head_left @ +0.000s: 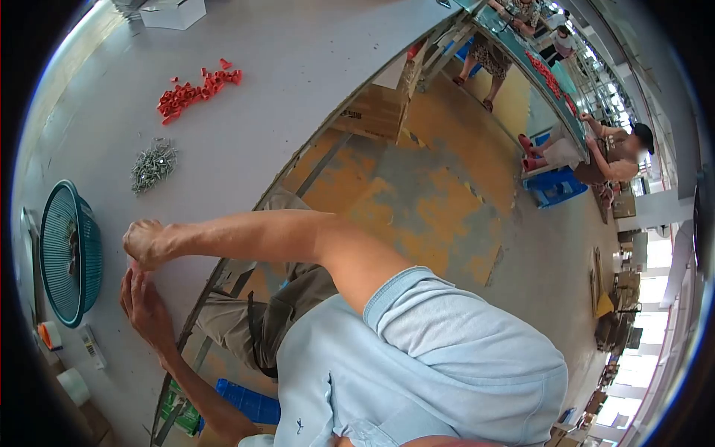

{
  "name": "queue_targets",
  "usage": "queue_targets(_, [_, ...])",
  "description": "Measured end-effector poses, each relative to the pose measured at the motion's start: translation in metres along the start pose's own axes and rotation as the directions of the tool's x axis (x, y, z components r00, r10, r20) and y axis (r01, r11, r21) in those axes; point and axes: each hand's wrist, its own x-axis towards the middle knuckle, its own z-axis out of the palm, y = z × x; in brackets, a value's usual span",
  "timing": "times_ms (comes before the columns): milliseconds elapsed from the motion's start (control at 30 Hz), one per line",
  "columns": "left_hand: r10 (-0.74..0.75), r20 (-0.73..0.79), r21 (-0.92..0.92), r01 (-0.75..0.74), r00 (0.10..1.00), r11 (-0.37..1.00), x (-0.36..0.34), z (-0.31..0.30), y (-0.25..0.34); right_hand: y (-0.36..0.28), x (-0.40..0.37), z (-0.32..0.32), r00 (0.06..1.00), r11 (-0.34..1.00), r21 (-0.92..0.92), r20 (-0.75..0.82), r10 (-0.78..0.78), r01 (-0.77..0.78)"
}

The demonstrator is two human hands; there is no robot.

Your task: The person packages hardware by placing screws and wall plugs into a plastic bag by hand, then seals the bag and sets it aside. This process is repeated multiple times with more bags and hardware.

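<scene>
My right hand [147, 243] is closed in a fist over the grey table [246, 45]. Just below it in the view, my left hand [147, 309] has its fingers drawn together and meets the right hand at the fingertips. Whatever lies between them is too small and covered to make out. Close by stands a teal plastic basket [91, 257] with some small items inside. A heap of small silver metal pieces, like screws or pins [154, 165], lies above my right hand in the view. Farther along is a pile of small red plastic parts [195, 95].
An orange-and-white tape roll [50, 335], a small packet [93, 346] and a white roll [73, 386] lie past the basket. A white box [175, 13] sits at the far end. Cardboard boxes [372, 112] are under the table. A seated co-worker [614, 153] works at another table.
</scene>
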Motion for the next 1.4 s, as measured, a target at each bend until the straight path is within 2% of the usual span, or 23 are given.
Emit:
queue_targets(33, [-0.013,0.003,-0.004,0.013,1.000,1.000,0.000,0.002,0.000,0.001,0.000,0.004,1.000,1.000,0.001,-0.006,0.003,-0.003])
queue_targets(100, [-0.001,-0.016,-0.011,0.001,1.000,1.000,0.002,0.003,0.002,0.004,-0.003,0.007,0.986,0.998,-0.021,-0.158,-0.054,0.051])
queue_targets(167, [-0.006,-0.035,0.009,0.006,0.999,1.000,0.001,0.003,0.003,0.013,-0.003,0.008,0.985,0.998,0.017,-0.161,-0.054,0.057])
queue_targets(200, [0.055,-0.038,-0.013,-0.056,0.998,0.998,0.002,0.007,0.004,0.012,0.001,0.012,0.985,0.995,0.057,-0.154,-0.077,0.087])
queue_targets(233, [0.106,-0.039,-0.007,-0.106,0.994,0.994,0.003,0.004,0.000,0.023,0.000,0.021,0.944,0.975,0.138,-0.305,-0.128,0.177])
queue_targets(267, [0.099,-0.044,0.025,-0.098,0.994,0.995,0.008,0.001,0.010,0.028,0.000,0.017,0.980,0.976,0.176,-0.175,-0.098,0.129])
queue_targets(300, [0.078,-0.040,0.030,-0.077,0.996,0.997,0.012,-0.004,0.017,0.036,-0.001,0.022,0.952,0.952,0.224,-0.269,-0.144,0.207])
queue_targets(333, [0.027,-0.036,-0.011,-0.027,0.999,1.000,0.013,-0.008,0.022,0.036,-0.005,0.016,0.936,0.922,0.265,-0.287,-0.203,0.281])
queue_targets(367, [0.012,-0.055,0.016,-0.011,0.998,1.000,0.011,-0.005,0.017,0.036,-0.009,0.007,0.949,0.920,0.295,-0.255,-0.183,0.256])
queue_targets(400, [0.025,-0.074,0.017,-0.024,0.997,1.000,0.008,-0.003,0.006,0.026,-0.012,-0.004,0.983,0.943,0.297,-0.151,-0.107,0.148])
queue_targets(433, [-0.011,-0.108,-0.023,0.009,0.994,1.000,0.006,0.000,0.003,0.017,-0.016,-0.019,1.000,0.831,0.556,0.025,0.006,-0.019])
queue_targets(467, [-0.023,-0.113,-0.042,0.018,0.993,0.999,0.005,-0.002,0.001,0.017,-0.017,-0.023,0.998,0.758,0.649,0.066,0.015,-0.055])
queue_targets(500, [-0.059,-0.099,-0.046,0.054,0.993,0.997,0.005,-0.006,0.001,0.017,-0.012,-0.024,0.987,0.715,0.681,0.138,0.087,-0.158])
queue_targets(567, [-0.108,-0.096,-0.063,0.102,0.989,0.993,0.004,-0.012,0.009,0.024,-0.017,-0.030,0.978,0.617,0.759,0.182,0.104,-0.207])
queue_targets(667, [-0.134,-0.049,-0.075,0.130,0.990,0.989,0.002,-0.014,0.009,0.026,-0.014,-0.031,0.981,0.579,0.793,0.168,0.092,-0.190])
queue_targets(767, [-0.157,-0.005,-0.091,0.156,0.988,0.984,0.002,-0.013,0.008,0.023,-0.014,-0.034,0.975,0.596,0.773,0.196,0.105,-0.219])
queue_targets(833, [-0.096,0.007,-0.048,0.096,0.995,0.994,0.003,-0.015,0.014,0.021,-0.016,-0.035,0.972,0.611,0.758,0.208,0.107,-0.230])
queue_targets(1000, [-0.071,0.027,-0.028,0.072,0.997,0.997,0.000,-0.007,0.009,0.021,-0.014,-0.037,0.964,0.654,0.721,0.261,0.048,-0.228])
queue_targets(1133, [-0.068,0.028,-0.013,0.069,0.997,0.998,-0.001,-0.006,0.009,0.022,-0.011,-0.038,0.948,0.687,0.674,0.310,0.070,-0.271])
queue_targets(1400, [-0.061,0.005,-0.003,0.061,0.998,0.998,-0.002,-0.008,0.010,0.023,-0.014,-0.037,0.961,0.614,0.746,0.264,0.083,-0.258])
